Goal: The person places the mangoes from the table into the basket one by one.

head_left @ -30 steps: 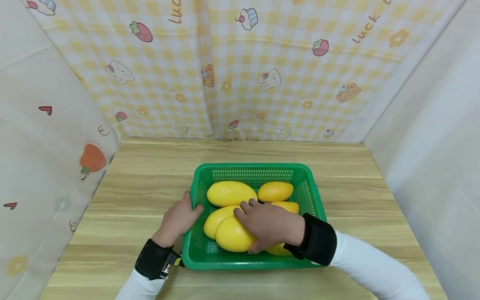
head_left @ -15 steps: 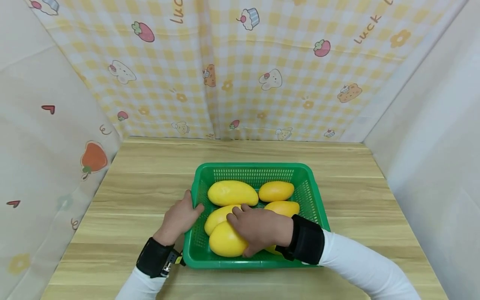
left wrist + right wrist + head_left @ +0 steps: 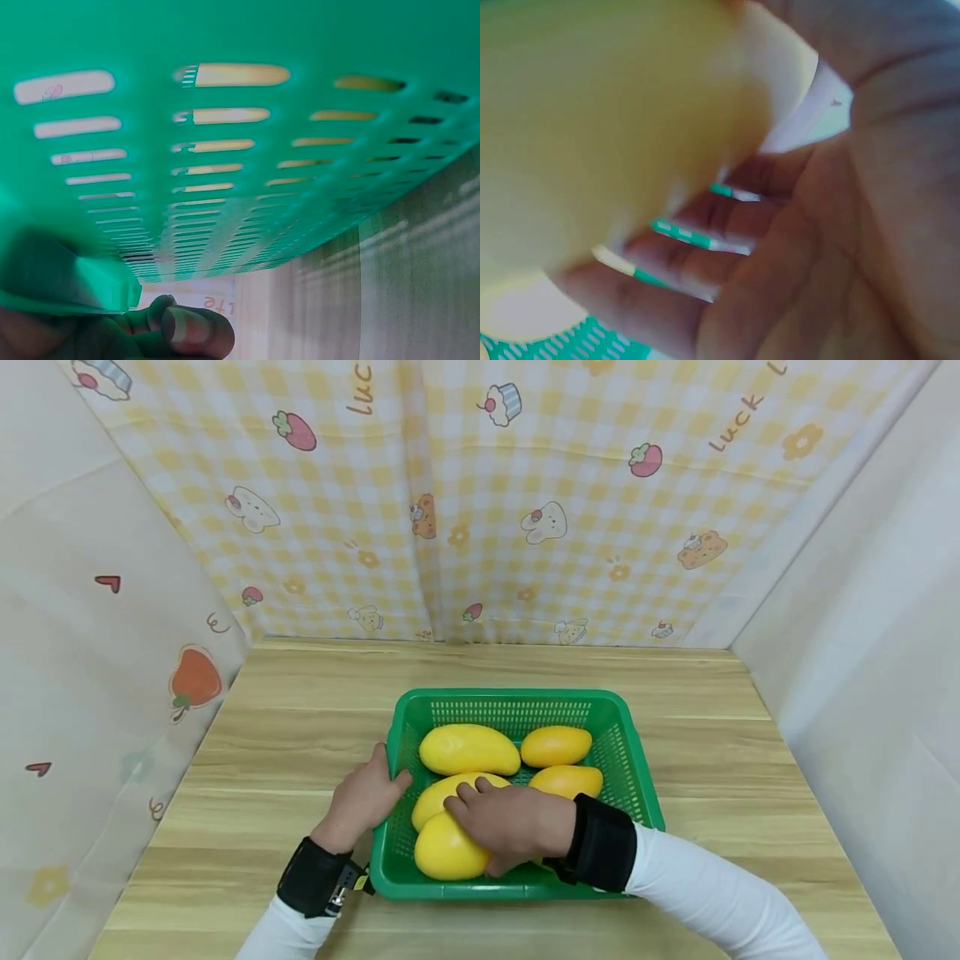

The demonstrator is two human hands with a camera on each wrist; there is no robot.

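A green plastic basket (image 3: 517,891) with slotted walls holds several yellow mangoes. With its thumb over the rim, my left hand (image 3: 363,802) grips the basket's left side; in the left wrist view its curled fingers (image 3: 196,332) show below the rim by the slotted wall. My right hand (image 3: 513,818) reaches into the basket and holds the front-left mango (image 3: 450,847), fingers on its far side and thumb on the near side. The right wrist view has that mango (image 3: 615,135) large against the fingers. Just behind it lies another mango (image 3: 442,797), partly covered by the hand.
A large mango (image 3: 469,749) lies at the basket's back left, a smaller mango (image 3: 557,746) at back right, another mango (image 3: 567,781) in front of that. The wooden table (image 3: 300,693) meets a checked cloth (image 3: 480,527) behind and pale cloth walls at both sides.
My right hand has moved left and slightly nearer with the front mango, uncovering more of the right-hand mangoes. My left hand stays on the basket rim. The view has shifted slightly.
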